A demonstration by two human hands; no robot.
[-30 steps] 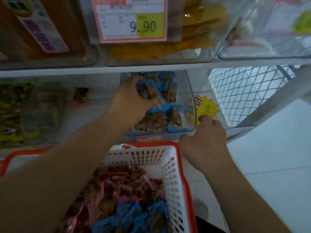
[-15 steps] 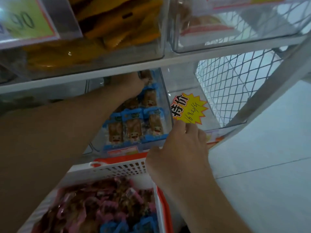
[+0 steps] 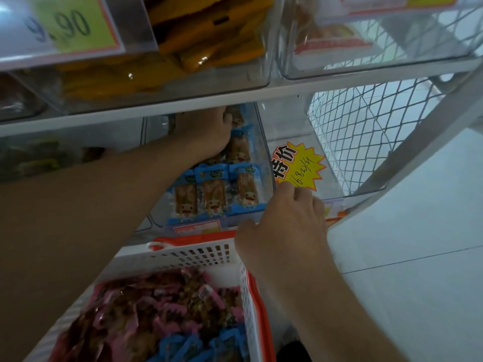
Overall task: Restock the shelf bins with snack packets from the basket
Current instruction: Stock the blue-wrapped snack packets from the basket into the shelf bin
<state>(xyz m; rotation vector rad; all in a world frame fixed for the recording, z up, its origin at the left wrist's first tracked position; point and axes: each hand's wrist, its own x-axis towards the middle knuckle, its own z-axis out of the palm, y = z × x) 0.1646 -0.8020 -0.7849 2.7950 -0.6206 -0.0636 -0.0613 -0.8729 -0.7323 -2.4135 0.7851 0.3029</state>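
Note:
A clear shelf bin (image 3: 264, 142) on the lower shelf holds rows of blue snack packets (image 3: 211, 190). My left hand (image 3: 206, 134) reaches deep into the back of this bin, over the packets. Its fingers are hidden under the shelf edge, and its thumb lies next to a packet at the back. My right hand (image 3: 285, 218) grips the bin's front right corner, fingers curled over the rim and thumb on the front. Below, a white basket with an orange rim (image 3: 183, 254) holds pink packets (image 3: 156, 304) and blue packets (image 3: 198, 346).
A yellow star price tag (image 3: 298, 165) stands in the clear bin to the right. White wire mesh (image 3: 366, 121) closes the shelf's end. Upper bins hold orange packets (image 3: 209, 35) behind a 9.90 label (image 3: 62, 27). Pale floor tiles (image 3: 418, 231) lie at the right.
My left hand went from gripping blue packets above the bin's middle to deep at its back. My right hand shifted left onto the bin's front corner. The view tilted.

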